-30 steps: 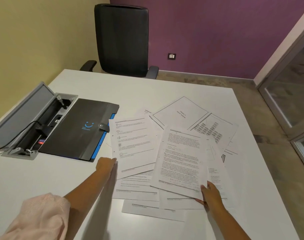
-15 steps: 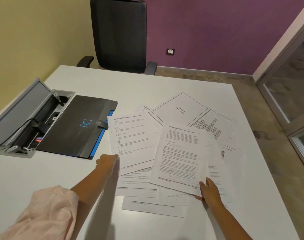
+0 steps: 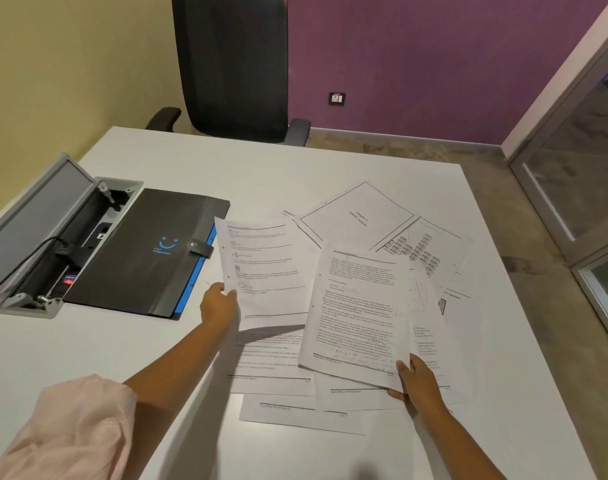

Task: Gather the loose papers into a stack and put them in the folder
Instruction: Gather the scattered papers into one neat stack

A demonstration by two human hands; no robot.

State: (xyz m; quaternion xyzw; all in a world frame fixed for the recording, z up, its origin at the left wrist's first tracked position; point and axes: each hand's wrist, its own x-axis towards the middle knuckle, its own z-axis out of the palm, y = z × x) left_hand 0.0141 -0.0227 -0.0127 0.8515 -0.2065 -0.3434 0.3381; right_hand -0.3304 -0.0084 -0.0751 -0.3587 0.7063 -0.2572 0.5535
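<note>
— What are the hands doing?

— The left hand (image 3: 218,304) is pinched on the near left corner of a printed sheet (image 3: 266,271), which is raised off the counter (image 3: 295,168) and casts a shadow on the pages under it. The right hand (image 3: 415,381) grips the near right corner of a second sheet (image 3: 358,313), thumb on top, fingers beneath; that page is lifted too.

— And the rest of the loose papers?

— Still spread over the right half of the counter. Several lie overlapped below the two held sheets, near edges showing. Farther off, a chapter title page (image 3: 356,216) lies at an angle, and just right of it a page of small boxes (image 3: 417,251).

— Where's the folder?

— The black folder (image 3: 146,251) lies flat and closed on the left, snap tab fastened, a blue edge along its right side. The left hand's sheet overlaps that side. Left of the folder, touching it, an open cable box (image 3: 53,237) sits in the counter. A black chair (image 3: 231,67) stands at the far edge.
</note>
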